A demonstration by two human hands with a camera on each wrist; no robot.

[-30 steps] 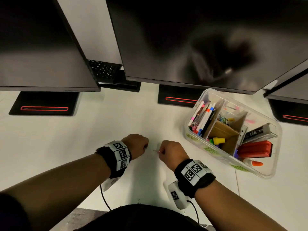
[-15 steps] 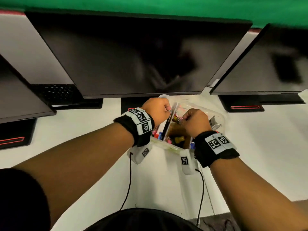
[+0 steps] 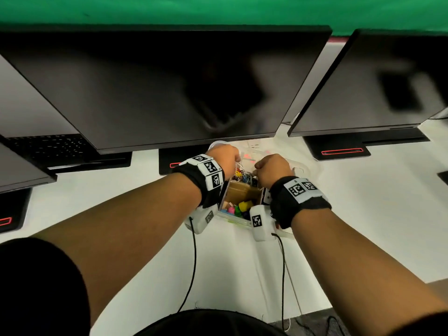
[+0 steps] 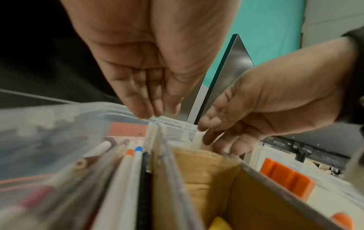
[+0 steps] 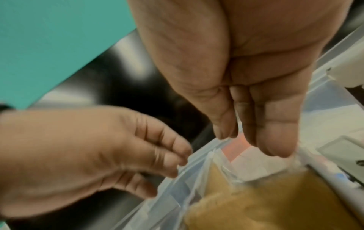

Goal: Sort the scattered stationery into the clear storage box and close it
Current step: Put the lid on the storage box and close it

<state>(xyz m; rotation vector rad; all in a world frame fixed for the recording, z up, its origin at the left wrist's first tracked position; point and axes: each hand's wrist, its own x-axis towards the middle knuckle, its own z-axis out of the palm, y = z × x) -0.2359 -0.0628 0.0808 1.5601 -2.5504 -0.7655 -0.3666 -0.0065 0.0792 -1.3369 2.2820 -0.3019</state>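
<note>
The clear storage box (image 3: 238, 220) stands on the white desk under the middle monitor. It holds pens (image 4: 130, 163) on the left, a cardboard divider (image 3: 242, 192) and an orange stapler (image 4: 285, 175) on the right. Both hands hover over its far middle compartment. My left hand (image 3: 236, 163) and right hand (image 3: 255, 169) each pinch the top edge of a thin clear plastic bag (image 4: 177, 126) above a heap of coloured clips (image 3: 243, 177). In the wrist views the left hand (image 4: 155, 112) and the right hand (image 5: 246, 137) point fingertips down at that edge. The box lid is not in view.
Three dark monitors (image 3: 169, 88) overhang the desk, their black bases (image 3: 339, 151) behind the box. A keyboard (image 3: 48, 146) lies at the far left. Wrist camera cables (image 3: 191, 263) trail back over the white desk toward my body.
A second ago both hands were low on the desk near me, the right pinching a small item. They have since reached forward over the box, and the head view has swung right.
</note>
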